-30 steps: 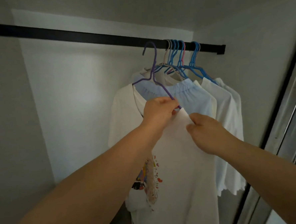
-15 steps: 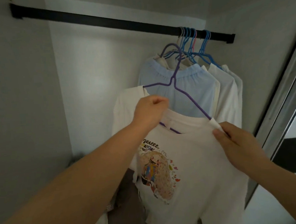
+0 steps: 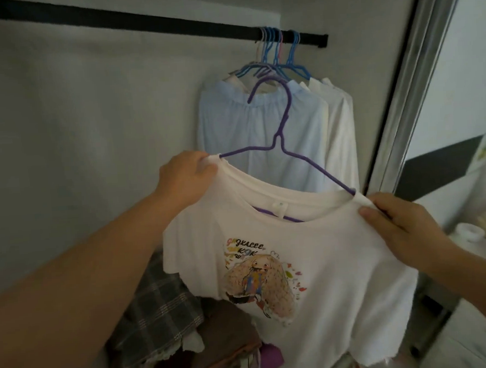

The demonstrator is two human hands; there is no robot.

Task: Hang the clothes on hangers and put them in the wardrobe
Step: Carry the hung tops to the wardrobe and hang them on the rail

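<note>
Both hands pinch white T-shirt (image 3: 312, 265) shoulders; purple hanger (image 3: 285, 150) between.

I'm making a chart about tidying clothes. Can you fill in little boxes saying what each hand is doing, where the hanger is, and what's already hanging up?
left hand: grips the left shoulder of the white printed T-shirt
right hand: pinches the T-shirt's right shoulder
purple hanger: inside the T-shirt's neck, hook free, below the black rail
already hanging: light blue garment and white garments on blue hangers
below: plaid fabric in a pile
</note>
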